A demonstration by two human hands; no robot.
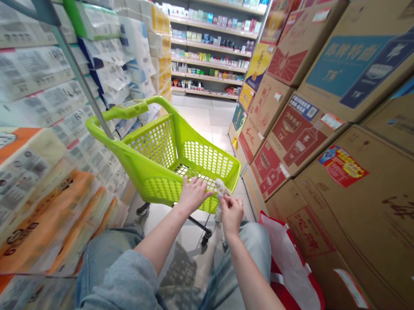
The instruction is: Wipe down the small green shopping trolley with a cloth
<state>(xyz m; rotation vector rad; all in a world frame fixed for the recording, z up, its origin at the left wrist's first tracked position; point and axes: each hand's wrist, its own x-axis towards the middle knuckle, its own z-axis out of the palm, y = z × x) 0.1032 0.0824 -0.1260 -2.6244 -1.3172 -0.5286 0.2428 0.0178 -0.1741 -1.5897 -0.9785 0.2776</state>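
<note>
A lime-green plastic shopping cart (161, 190) stands in front of me, its slotted basket holding nothing that I can see. My left hand (192, 196) grips the near rim of the basket, fingers hooked over the edge and thumb pointing right. By the cart's right-hand corner, my right hand (231, 216) pinches a crumpled whitish cloth or wipe (221, 187). Part of this cloth lies over the rim, and some hangs down outside the basket. The right fingertips are close together and partly hide what they hold.
Stacked packs of tissue paper (56, 204) line the left side. Cardboard cartons (375, 215) rise on the right, with a red-and-white bag (295, 265) below them. A metal pole (73, 72) slants behind the cart handle. Stocked shelves (213, 47) close off the aisle's far end.
</note>
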